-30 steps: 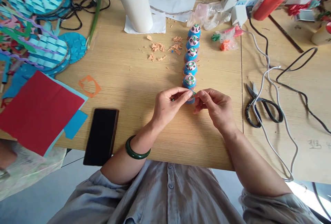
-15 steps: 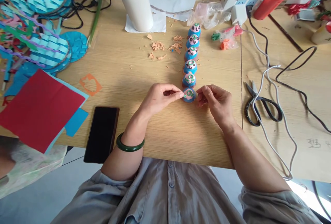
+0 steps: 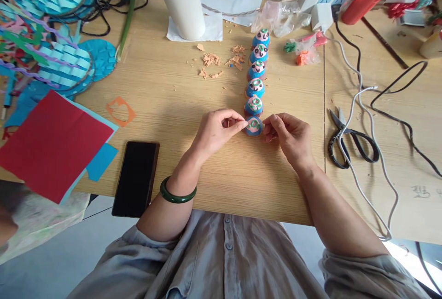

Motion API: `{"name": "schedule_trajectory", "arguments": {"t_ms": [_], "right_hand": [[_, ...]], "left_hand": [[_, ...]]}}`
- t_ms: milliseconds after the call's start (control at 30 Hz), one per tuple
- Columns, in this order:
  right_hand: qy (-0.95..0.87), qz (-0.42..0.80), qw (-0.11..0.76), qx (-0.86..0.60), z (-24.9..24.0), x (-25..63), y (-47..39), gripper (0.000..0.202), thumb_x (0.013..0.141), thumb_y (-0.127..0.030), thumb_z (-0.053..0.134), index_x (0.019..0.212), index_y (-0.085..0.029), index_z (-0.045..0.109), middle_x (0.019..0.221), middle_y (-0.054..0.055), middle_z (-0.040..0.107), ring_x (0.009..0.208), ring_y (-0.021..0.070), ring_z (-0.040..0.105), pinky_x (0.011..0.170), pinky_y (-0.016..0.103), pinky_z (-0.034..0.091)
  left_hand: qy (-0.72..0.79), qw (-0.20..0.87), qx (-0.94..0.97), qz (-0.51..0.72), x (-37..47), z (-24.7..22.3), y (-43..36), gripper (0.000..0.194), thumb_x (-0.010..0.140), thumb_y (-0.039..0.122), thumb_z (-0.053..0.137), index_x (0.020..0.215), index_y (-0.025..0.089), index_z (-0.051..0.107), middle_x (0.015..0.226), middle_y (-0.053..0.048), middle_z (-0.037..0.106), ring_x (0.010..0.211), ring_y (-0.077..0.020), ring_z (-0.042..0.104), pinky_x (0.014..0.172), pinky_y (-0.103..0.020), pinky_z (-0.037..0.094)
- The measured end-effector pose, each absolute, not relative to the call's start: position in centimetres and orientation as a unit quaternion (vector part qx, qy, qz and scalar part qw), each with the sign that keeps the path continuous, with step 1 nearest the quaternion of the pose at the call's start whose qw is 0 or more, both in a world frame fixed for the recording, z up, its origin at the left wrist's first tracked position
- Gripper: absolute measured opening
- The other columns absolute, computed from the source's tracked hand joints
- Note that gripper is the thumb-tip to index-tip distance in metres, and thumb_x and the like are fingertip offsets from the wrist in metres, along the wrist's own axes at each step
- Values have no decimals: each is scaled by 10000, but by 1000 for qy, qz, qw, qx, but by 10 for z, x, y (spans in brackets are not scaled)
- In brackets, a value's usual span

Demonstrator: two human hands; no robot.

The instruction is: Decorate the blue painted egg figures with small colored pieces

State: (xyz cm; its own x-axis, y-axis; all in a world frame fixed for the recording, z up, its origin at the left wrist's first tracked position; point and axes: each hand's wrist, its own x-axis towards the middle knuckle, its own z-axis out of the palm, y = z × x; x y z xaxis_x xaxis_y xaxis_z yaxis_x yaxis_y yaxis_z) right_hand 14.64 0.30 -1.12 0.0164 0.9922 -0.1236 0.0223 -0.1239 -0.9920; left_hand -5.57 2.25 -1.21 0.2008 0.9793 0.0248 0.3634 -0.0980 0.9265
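Observation:
Several blue domed pieces with pink tops and green and dark curls stand in a row on the table. At the near end of the row is a blue piece (image 3: 253,126) with a pink patch and green marks. My left hand (image 3: 221,131) has thumb and forefinger pinched at its left edge; anything between the tips is too small to name. On its right side, my right hand (image 3: 288,138) has its fingers curled together, their tips close to the piece. What those fingers hold, if anything, cannot be made out.
Black scissors (image 3: 368,147) lie at the right beside a white cable (image 3: 389,180). At the left are a phone (image 3: 136,179) and red paper (image 3: 57,145). Farther back stand a white bottle (image 3: 184,7) and a red cup (image 3: 366,1). Orange scraps (image 3: 211,59) lie behind my left hand.
My left hand has shifted slightly to the right, its fingertips still at the nearest piece's left edge. The right hand has hardly moved.

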Motion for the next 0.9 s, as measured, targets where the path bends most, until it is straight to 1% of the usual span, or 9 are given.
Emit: {"name": "schedule_trajectory", "arguments": {"t_ms": [100,200,333,433,567,667,733,900], "right_hand": [[-468,522,468,-538,-12,146,3,471,808,-660,753,790,-190,736,648,-3,668,493,106,619,508,256,532],[-469,525,461,-541,-14,147,3,477,824,-658,739,807,-181,736,670,6,676,514,112,639,523,261,549],[-463,521,464,-546,-15,147,3,464,845,-647,723,823,-183,731,695,15,683,531,120,647,544,274,574],[-457,518,475,-546,-16,147,4,458,838,-651,727,793,-196,716,715,17,680,552,122,646,558,277,594],[-442,527,486,-539,-20,146,6,475,797,-674,749,757,-204,697,713,11,657,587,127,645,563,276,619],[-441,531,486,-537,-23,145,7,471,791,-670,757,773,-203,697,719,7,650,600,127,639,569,279,630],[-443,530,484,-538,-25,145,7,468,795,-664,757,779,-200,699,720,5,648,598,125,633,565,277,629],[-442,533,476,-543,-24,147,7,462,787,-656,769,784,-199,707,718,5,649,598,124,634,567,269,622]], "left_hand": [[523,431,639,365,-54,-16,23,163,831,331,749,764,184,770,697,-17,718,622,-124,517,616,-270,407],[517,463,625,358,-52,-19,24,174,820,346,750,795,176,770,744,-28,740,644,-124,537,629,-269,417],[499,533,586,352,-54,-19,25,244,824,418,738,809,175,757,759,-42,737,641,-125,555,605,-266,423],[498,562,555,357,-54,-19,27,285,820,466,744,811,181,746,746,-47,722,622,-122,542,578,-265,414],[504,552,562,354,-51,-23,29,280,732,409,848,860,175,765,790,-45,721,667,-121,562,614,-266,424],[508,534,569,366,-49,-26,31,280,687,377,883,840,175,764,795,-37,720,700,-127,574,641,-268,435],[505,535,569,368,-50,-25,31,278,694,384,878,837,176,763,798,-37,727,704,-128,578,640,-265,437],[482,579,565,336,-57,-20,32,298,808,440,782,902,157,767,799,-56,750,668,-119,579,601,-252,434]]}}
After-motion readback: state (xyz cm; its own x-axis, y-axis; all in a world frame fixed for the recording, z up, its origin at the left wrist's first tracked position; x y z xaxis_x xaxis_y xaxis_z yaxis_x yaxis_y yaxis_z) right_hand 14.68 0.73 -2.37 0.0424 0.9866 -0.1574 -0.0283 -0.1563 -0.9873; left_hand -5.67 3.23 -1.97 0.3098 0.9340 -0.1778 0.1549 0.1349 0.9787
